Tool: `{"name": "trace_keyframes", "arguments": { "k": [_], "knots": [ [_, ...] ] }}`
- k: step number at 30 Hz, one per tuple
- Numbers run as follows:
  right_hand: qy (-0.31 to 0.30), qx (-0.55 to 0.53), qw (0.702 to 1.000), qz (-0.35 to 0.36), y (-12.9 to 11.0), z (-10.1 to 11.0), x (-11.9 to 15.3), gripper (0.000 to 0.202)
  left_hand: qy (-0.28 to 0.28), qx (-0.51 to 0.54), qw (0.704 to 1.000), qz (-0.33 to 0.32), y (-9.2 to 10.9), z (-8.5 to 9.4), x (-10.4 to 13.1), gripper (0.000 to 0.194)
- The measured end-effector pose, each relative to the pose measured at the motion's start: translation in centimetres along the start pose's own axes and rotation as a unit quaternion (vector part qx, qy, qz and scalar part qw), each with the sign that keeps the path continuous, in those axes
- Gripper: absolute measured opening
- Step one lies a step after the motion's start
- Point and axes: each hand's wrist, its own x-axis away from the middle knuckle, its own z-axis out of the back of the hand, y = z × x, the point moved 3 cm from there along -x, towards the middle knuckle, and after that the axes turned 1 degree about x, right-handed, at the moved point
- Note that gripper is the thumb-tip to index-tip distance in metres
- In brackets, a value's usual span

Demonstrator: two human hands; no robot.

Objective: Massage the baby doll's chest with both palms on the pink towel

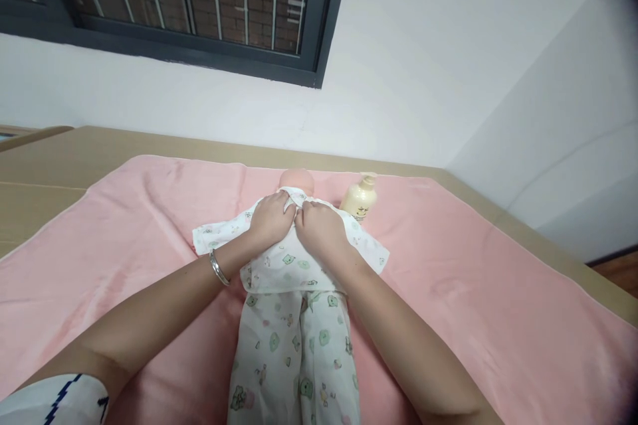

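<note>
A baby doll lies on its back, its head (298, 180) at the far end, wearing a white patterned top (292, 269) and matching trousers (274, 345). Both sleeves of the top spread out to the sides. My left hand (272, 218) is closed on the top near the collar, with a silver bangle on the wrist. Right beside it, my right hand (320, 226) pinches the top's front just below the neck. The two thumbs nearly meet at the middle of the chest. My fingers partly hide the collar.
A pale yellow pump bottle (359, 199) stands to the right of the doll's head. Under everything is a pink blanket (448, 279) over a tan surface (124, 141). Behind are a white wall and a dark-framed barred window (319, 26).
</note>
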Motion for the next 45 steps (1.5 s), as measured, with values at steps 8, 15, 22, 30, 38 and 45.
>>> {"name": "trace_keyframes", "arguments": {
  "k": [8,15,22,30,38,45],
  "knots": [
    [-0.037,-0.088,0.995,0.026,2.3,-0.5,-1.7,0.032,0.009,-0.072,0.997,-0.021,3.0,0.7,2.9,0.036],
    [-0.037,-0.019,0.999,-0.003,0.1,0.1,0.2,0.039,-0.024,-0.038,0.999,0.008,1.5,1.1,1.0,0.038],
    [-0.043,-0.086,0.995,-0.021,1.3,-0.5,-0.9,0.036,0.004,-0.102,0.994,-0.029,2.1,0.7,1.8,0.035],
    [-0.036,-0.07,0.997,-0.023,0.3,-0.1,0.0,0.038,-0.007,-0.047,0.998,-0.046,1.1,0.7,0.9,0.036],
    [-0.017,-0.089,0.996,0.003,-0.1,-0.1,0.2,0.041,0.012,-0.033,0.999,-0.031,0.0,-0.3,0.5,0.042],
    [0.012,-0.147,0.989,-0.008,2.4,-1.8,-1.6,0.036,0.054,-0.015,0.998,-0.028,0.1,-0.9,1.2,0.045]
  ]
}}
